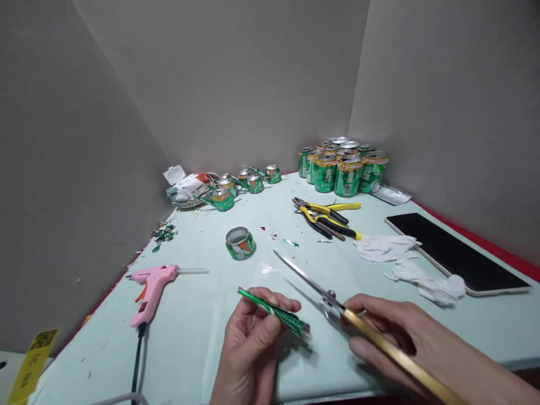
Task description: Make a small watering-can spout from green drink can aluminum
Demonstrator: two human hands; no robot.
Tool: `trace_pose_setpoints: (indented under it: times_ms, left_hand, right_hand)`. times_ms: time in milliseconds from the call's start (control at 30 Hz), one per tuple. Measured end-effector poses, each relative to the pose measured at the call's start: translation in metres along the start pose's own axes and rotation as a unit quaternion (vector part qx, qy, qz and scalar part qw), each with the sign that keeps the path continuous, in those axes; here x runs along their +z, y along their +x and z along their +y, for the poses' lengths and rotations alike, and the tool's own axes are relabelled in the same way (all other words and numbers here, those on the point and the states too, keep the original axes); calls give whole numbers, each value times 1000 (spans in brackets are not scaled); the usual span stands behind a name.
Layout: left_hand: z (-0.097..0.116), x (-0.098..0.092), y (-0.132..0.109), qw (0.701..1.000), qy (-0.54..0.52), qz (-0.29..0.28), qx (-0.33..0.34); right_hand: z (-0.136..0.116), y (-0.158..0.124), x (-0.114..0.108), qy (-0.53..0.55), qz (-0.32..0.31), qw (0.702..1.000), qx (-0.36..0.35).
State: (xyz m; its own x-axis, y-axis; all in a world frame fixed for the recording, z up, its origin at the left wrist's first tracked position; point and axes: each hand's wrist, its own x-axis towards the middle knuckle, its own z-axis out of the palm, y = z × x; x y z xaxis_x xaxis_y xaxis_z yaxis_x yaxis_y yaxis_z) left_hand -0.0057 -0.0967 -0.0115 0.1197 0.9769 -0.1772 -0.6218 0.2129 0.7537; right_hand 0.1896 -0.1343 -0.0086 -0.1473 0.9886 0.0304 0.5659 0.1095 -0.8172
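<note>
Between the thumb and fingers of my left hand is a rolled strip of green can metal, its open end pointing right. My right hand grips a pair of scissors with gold-coloured handles. The silver blades point up and to the left, apart from the strip. Beyond my left hand, a cut-down green can stands upright with its open side up. Part of the scissor handles and my right fingers are hidden from view.
A pink glue gun lies at left. Yellow-and-black pliers, white gloves and a black tablet lie at right. Whole cans stand in the back corner. Cut can pieces and a white bag sit at back left.
</note>
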Motion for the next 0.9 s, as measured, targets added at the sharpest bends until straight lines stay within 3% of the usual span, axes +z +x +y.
trace_pose_setpoints:
  times_ms: [133,233,367,500,700,900]
  left_hand:
    - [0,1,3,999,-10,-23,-21]
    - [0,-3,7,998,-16,-45,-30]
    - [0,-8,11,997,-6,-62,-36]
    - [2,-10,8,997,63,-34,-5]
    - [9,-12,-1,976,208,27,61]
    - [10,-13,-4,948,284,67,126]
  right_hand:
    - [13,4,-13,117,-52,989,69]
    - [22,1,-16,132,-42,987,76]
    - [18,8,-18,56,-32,998,8]
    - [8,20,-17,-74,-30,997,-23]
    - [16,29,-10,-233,39,971,-35]
    - [14,46,-11,-331,20,943,-38]
